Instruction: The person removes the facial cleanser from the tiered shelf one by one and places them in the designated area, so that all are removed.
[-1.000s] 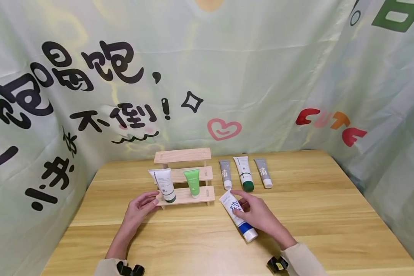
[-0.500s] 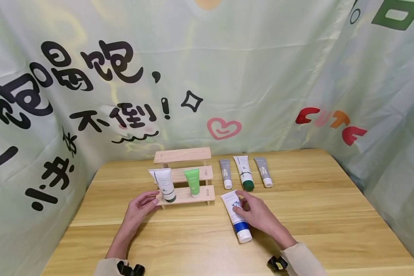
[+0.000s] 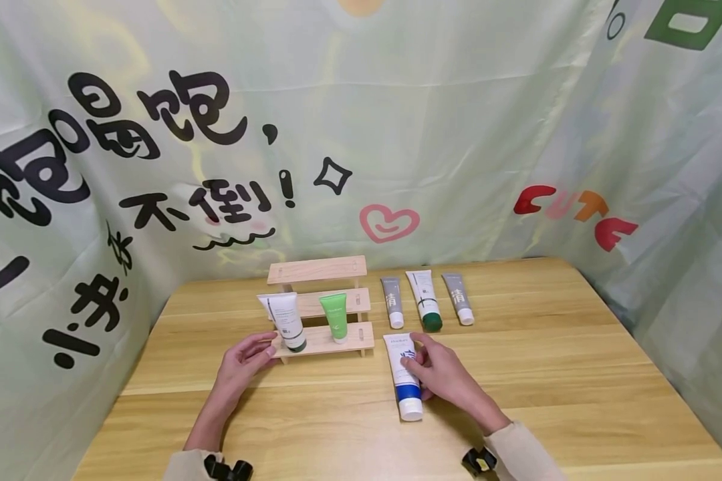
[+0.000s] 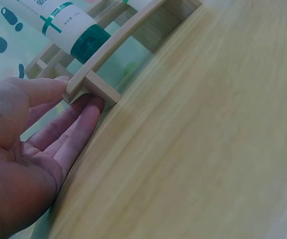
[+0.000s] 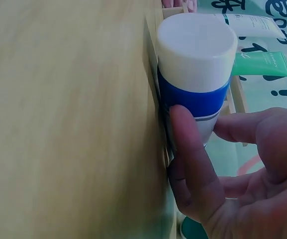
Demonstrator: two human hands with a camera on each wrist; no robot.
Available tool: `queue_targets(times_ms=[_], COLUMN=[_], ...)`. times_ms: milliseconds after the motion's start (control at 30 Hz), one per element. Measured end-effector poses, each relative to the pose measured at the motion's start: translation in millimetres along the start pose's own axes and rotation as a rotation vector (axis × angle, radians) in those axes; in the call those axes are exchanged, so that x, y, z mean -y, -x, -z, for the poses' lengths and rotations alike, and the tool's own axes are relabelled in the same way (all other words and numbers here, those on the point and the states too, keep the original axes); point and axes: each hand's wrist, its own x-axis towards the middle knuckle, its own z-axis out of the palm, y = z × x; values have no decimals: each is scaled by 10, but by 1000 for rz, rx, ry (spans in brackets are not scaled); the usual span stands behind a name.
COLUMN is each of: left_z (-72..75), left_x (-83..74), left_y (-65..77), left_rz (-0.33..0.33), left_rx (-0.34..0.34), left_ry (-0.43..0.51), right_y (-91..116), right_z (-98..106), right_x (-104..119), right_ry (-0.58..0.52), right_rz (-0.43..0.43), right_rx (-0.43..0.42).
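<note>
My right hand (image 3: 445, 371) grips a white squeeze tube (image 3: 406, 364) with a blue band and white cap, thumb on one side and fingers on the other. Its cap (image 5: 197, 40) points toward me, close over the table. My left hand (image 3: 245, 364) pinches the left end of a three-step wooden display stand (image 3: 331, 341); in the left wrist view the thumb lies at the shelf edge (image 4: 113, 47) and the fingers reach beneath it. On the lowest step stand a white tube with a dark green cap (image 3: 287, 321) and a small green tube (image 3: 335, 317), both cap down.
Right of the stand, a row lies on the table (image 3: 517, 374): a grey tube (image 3: 392, 300), a white tube with a green cap (image 3: 424, 297) and another grey tube (image 3: 458, 297). A printed cloth (image 3: 469, 133) hangs behind the table and along its sides.
My right hand has turned the blue-banded tube from slanting to nearly straight, its cap swinging left toward me. The left hand stays at the stand.
</note>
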Motion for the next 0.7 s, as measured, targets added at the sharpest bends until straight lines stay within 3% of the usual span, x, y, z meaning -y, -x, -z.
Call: queue_targets(times_ms=[433,700], left_z=[-4,12], left_x=[33,33], left_y=[0,-6], left_rz=[-27,-30], left_rx=[4,5], left_ry=[-5,11], right_y=[6,-7], right_z=[55,153], right_x=[-18,73], right_ry=[-44,-88], right_rz=[-1,111], right_rx=[18,-18])
